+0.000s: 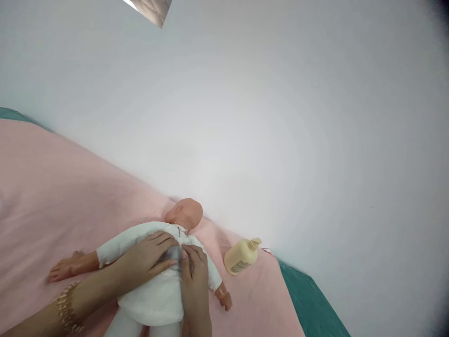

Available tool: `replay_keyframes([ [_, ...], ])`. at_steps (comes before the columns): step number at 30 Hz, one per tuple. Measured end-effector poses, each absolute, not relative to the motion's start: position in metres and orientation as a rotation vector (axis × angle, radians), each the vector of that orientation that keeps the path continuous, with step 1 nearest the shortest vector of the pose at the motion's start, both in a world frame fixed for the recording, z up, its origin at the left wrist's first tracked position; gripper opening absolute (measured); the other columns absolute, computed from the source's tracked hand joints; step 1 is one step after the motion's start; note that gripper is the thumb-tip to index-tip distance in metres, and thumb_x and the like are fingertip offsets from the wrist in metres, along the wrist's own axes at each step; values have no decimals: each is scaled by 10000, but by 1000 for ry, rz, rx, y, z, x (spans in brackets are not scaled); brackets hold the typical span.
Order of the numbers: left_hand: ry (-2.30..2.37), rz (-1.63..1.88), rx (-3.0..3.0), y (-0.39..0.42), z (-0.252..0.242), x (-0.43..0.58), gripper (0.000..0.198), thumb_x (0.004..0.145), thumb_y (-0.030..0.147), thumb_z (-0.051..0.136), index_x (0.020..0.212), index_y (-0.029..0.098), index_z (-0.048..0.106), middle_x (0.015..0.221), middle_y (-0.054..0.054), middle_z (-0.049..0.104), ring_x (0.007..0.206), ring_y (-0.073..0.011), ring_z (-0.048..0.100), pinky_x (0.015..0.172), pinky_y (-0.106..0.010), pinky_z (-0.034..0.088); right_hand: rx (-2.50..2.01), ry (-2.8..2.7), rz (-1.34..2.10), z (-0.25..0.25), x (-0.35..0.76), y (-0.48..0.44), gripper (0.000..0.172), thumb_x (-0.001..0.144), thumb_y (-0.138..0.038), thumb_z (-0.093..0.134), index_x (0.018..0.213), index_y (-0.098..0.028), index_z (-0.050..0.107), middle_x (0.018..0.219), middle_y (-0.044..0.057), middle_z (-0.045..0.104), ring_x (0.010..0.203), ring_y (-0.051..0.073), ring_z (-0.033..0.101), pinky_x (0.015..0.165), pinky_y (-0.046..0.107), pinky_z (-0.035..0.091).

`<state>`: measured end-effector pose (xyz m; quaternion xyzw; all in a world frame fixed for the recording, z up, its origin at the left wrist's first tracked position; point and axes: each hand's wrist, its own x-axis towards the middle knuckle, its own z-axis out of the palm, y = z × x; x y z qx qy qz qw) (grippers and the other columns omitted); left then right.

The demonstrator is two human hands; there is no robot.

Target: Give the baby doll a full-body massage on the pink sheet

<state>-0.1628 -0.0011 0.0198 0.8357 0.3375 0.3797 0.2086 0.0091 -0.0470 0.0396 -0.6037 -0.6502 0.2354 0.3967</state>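
A baby doll with a soft white cloth body lies on the pink sheet, its bald head toward the wall and its arms spread. My left hand rests on the doll's upper torso with the fingers out and the thumb apart. Beside it, my right hand lies on the other side of the torso, its fingers slightly bent. Both hands touch the cloth and hold nothing that I can see. A greyish patch shows on the torso between them. A beaded bracelet circles my left wrist.
A cream pump bottle stands on the pink sheet, right of the doll's arm. Green cloth shows past the sheet's edge. A pale wall rises behind the bed. Part of a pale, creased item hangs at the top.
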Motion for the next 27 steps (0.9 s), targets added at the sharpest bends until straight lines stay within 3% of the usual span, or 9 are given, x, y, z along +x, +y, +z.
replay_keyframes([
  [7, 963, 1071, 2359, -1, 17, -161, 280, 889, 344, 543, 1132, 231, 625, 1175, -83, 641, 1109, -300, 557, 981, -418, 449, -1516, -1646, 590, 36, 10, -45, 424, 965, -472, 390, 1150, -201, 658, 1231, 83, 583, 1214, 203, 489, 1104, 377, 363],
  [15, 970, 1067, 2403, 1, 10, -161, 294, 926, 342, 554, 1192, 225, 598, 1222, -52, 621, 1142, -242, 530, 1008, -381, 429, -1499, -1647, 612, 37, 10, -44, 471, 960, -511, 364, 1142, -182, 648, 1224, 97, 577, 1210, 207, 490, 1107, 387, 370],
  [19, 1012, 1105, 2481, 5, 7, -162, 338, 944, 392, 519, 1229, 220, 582, 1252, -64, 610, 1178, -247, 516, 1028, -394, 409, -1506, -1632, 632, 35, 10, -44, 526, 951, -553, 363, 1257, -192, 593, 1369, 94, 504, 1324, 207, 422, 1178, 395, 307],
  [27, 1074, 1068, 2497, 5, 5, -162, 200, 963, 301, 485, 1122, 245, 593, 1129, 3, 651, 1115, -200, 546, 1072, -420, 305, -1513, -1716, 639, 32, 8, -44, 497, 967, -527, 355, 1231, -189, 607, 1306, 93, 556, 1272, 208, 473, 1145, 398, 350],
])
